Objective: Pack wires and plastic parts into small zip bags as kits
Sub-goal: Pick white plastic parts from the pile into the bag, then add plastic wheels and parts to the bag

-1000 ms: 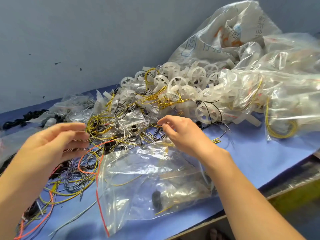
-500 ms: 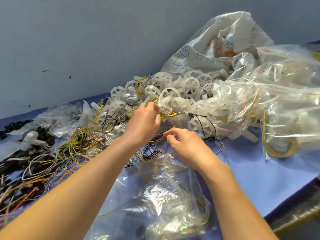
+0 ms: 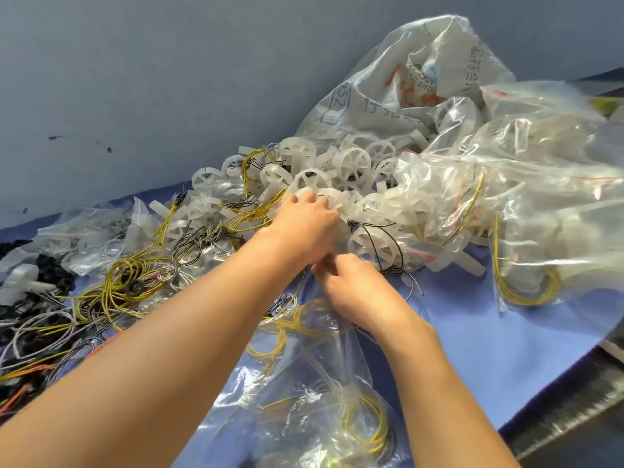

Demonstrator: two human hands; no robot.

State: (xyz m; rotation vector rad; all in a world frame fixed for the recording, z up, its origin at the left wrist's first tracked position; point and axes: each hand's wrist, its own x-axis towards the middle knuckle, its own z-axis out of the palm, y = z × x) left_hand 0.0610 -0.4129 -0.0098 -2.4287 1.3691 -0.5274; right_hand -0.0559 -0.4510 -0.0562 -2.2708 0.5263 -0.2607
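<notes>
Grey-blue wall (image 3: 141, 79) across the upper left of the frame. Blue table (image 3: 479, 346) spread diagonally below it, bare at the lower right. Big printed woven sack (image 3: 405, 86) slumped at the upper right, with a heap of clear filled bags (image 3: 540, 204) spilling beneath it, red zip lines and yellow wire loops showing through. Pile of translucent white plastic wheels (image 3: 351, 163) at centre top, against the wall and the sack. Tangle of yellow, grey, black and orange wires (image 3: 111, 292) over the left half, small black parts at the far left edge.

Clear zip bags (image 3: 304, 400) lying at lower centre between the two forearms, coiled yellow wire inside. Left hand (image 3: 304, 228) reaching from lower left into the near edge of the wheel pile, fingers curled down onto the wheels; whether anything is gripped, cannot tell. Right hand (image 3: 354, 288) just below it, nearly touching, fingers bent and pinched together at the top edge of the zip bags; what is pinched stays hidden under the left hand.
</notes>
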